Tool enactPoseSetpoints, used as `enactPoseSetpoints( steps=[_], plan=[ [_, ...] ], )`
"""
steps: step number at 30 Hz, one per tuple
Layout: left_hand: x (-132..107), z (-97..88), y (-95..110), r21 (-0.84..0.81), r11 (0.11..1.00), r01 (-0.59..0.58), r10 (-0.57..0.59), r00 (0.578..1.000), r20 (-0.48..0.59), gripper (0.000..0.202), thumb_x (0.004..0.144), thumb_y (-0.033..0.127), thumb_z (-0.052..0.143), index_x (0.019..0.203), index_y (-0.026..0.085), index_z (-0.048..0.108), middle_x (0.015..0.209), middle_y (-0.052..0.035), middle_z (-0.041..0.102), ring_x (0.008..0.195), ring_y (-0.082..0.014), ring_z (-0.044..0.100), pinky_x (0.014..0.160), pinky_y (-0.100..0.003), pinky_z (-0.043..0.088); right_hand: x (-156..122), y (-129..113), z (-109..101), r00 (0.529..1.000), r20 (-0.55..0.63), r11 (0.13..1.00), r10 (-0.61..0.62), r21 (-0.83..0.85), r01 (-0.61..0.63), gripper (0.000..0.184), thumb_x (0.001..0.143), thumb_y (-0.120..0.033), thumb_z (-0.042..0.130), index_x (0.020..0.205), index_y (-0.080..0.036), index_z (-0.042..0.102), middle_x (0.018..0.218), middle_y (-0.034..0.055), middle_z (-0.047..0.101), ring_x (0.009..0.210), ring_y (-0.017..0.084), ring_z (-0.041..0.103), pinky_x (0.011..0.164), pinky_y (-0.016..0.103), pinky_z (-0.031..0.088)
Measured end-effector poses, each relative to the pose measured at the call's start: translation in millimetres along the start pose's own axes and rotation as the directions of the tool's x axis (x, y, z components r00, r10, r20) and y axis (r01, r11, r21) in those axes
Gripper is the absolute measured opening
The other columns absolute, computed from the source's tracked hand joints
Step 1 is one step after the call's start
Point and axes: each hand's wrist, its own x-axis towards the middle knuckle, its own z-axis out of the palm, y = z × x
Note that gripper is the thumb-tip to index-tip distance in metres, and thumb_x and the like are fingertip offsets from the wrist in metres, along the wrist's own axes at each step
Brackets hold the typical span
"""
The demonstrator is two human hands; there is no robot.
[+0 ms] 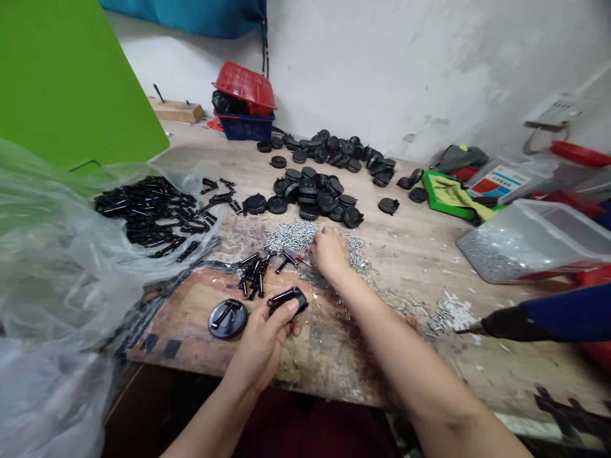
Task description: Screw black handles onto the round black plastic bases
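My left hand (274,327) is closed around a black plastic part (292,299) with a bar-shaped handle across its top, held just above the worn board. To its left lies a round black disc (228,318) with a similar black bar on it. My right hand (331,249) reaches into a pile of small silver screws (291,236); its fingertips point down and are partly hidden, so what they pinch does not show. Between the hands are a cluster of short black handles (254,273) and a small tool with a red-tipped handle (299,259).
Many black round casings (310,191) are heaped behind the screws. A clear plastic bag (143,267) spills black handles (153,210) at left. At right are a blue power tool (548,318), small white pieces (453,313) and a clear bin (534,242). A red basket (245,86) stands behind.
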Motion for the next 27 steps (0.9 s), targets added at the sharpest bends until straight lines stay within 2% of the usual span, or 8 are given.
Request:
enactPoseSetpoints(
  steps=[4, 9, 14, 15, 17, 21, 24, 27],
  plan=[
    [3, -4.7, 5, -0.004, 1.0, -0.008, 0.008, 1.0, 0.008, 0.028, 0.075, 0.022, 0.07, 0.101, 0.015, 0.062, 0.092, -0.0028, 0.056, 0.072, -0.0096, 0.048, 0.055, -0.022, 0.042, 7, 0, 11, 1.0, 0.022, 0.998, -0.007, -0.063, 0.008, 0.017, 0.082, -0.012, 0.052, 0.077, -0.01, 0.068, 0.097, 0.0188, 0.063, 0.101, 0.031, 0.049, 0.088, 0.044, 0.034],
    [3, -6.7, 7, -0.041, 0.999, 0.031, -0.029, 0.999, 0.03, 0.03, 0.076, 0.02, 0.069, 0.104, 0.015, 0.061, 0.097, -0.0063, 0.058, 0.075, -0.0111, 0.049, 0.057, -0.022, 0.042, 0, -4, 1, 0.999, -0.012, 0.999, -0.035, -0.024, 0.034, 0.029, 0.084, -0.001, 0.037, 0.087, -0.007, 0.065, 0.1, 0.0218, 0.062, 0.103, 0.031, 0.049, 0.089, 0.047, 0.034],
    [0, -5.3, 9, -0.08, 0.997, 0.022, -0.018, 0.998, 0.052, 0.03, 0.075, 0.019, 0.069, 0.104, 0.016, 0.063, 0.098, -0.006, 0.057, 0.077, -0.0121, 0.049, 0.058, -0.023, 0.043, -43, -12, -30, 0.983, -0.027, 0.964, -0.179, 0.193, 0.181, 0.016, 0.09, -0.01, 0.045, 0.094, -0.016, 0.059, 0.093, 0.0057, 0.065, 0.088, 0.016, 0.057, 0.079, 0.027, 0.045],
    [0, -5.2, 9, -0.09, 0.996, 0.023, -0.016, 0.998, 0.068, 0.03, 0.075, 0.019, 0.068, 0.105, 0.016, 0.063, 0.099, -0.006, 0.057, 0.077, -0.0123, 0.049, 0.058, -0.023, 0.043, -56, -14, -37, 0.974, -0.044, 0.936, -0.221, 0.271, 0.225, 0.013, 0.091, -0.013, 0.047, 0.093, -0.019, 0.059, 0.093, 0.0025, 0.065, 0.089, 0.013, 0.058, 0.079, 0.023, 0.045],
    [-2, -5.0, 10, -0.113, 0.993, 0.034, -0.022, 0.994, 0.108, 0.027, 0.078, 0.019, 0.065, 0.105, 0.017, 0.064, 0.102, -0.0063, 0.057, 0.077, -0.0124, 0.048, 0.058, -0.024, 0.043, -81, -17, -48, 0.961, -0.122, 0.778, -0.247, 0.567, 0.272, 0.009, 0.089, -0.015, 0.054, 0.088, -0.021, 0.061, 0.087, -0.0006, 0.065, 0.083, 0.011, 0.06, 0.076, 0.023, 0.047],
    [-6, -1.1, 11, -0.119, 0.99, 0.07, -0.051, 0.986, 0.156, 0.023, 0.078, 0.019, 0.064, 0.101, 0.016, 0.067, 0.099, -0.0063, 0.057, 0.077, -0.0126, 0.048, 0.058, -0.024, 0.044, -109, -18, -56, 0.987, -0.095, 0.55, -0.129, 0.821, 0.151, 0.007, 0.084, -0.017, 0.062, 0.08, -0.022, 0.065, 0.078, -0.0021, 0.065, 0.074, 0.012, 0.061, 0.07, 0.025, 0.047],
    [-10, 6.0, 11, -0.1, 0.993, 0.055, -0.039, 0.987, 0.158, 0.022, 0.076, 0.018, 0.065, 0.098, 0.015, 0.068, 0.1, -0.0071, 0.057, 0.08, -0.0137, 0.048, 0.058, -0.023, 0.044, -113, -17, -55, 0.988, -0.134, 0.494, -0.081, 0.855, 0.157, 0.009, 0.083, -0.015, 0.063, 0.076, -0.021, 0.065, 0.08, -0.0008, 0.063, 0.078, 0.012, 0.061, 0.073, 0.026, 0.047],
    [-15, 14.0, 9, -0.082, 0.996, 0.023, -0.011, 0.989, 0.15, 0.023, 0.075, 0.018, 0.067, 0.098, 0.017, 0.068, 0.106, -0.0078, 0.058, 0.085, -0.0149, 0.049, 0.059, -0.023, 0.044, -114, -15, -56, 0.977, -0.199, 0.506, -0.075, 0.837, 0.209, 0.01, 0.083, -0.013, 0.061, 0.076, -0.02, 0.065, 0.086, 0.0009, 0.062, 0.086, 0.013, 0.061, 0.079, 0.028, 0.047]
  ],
)
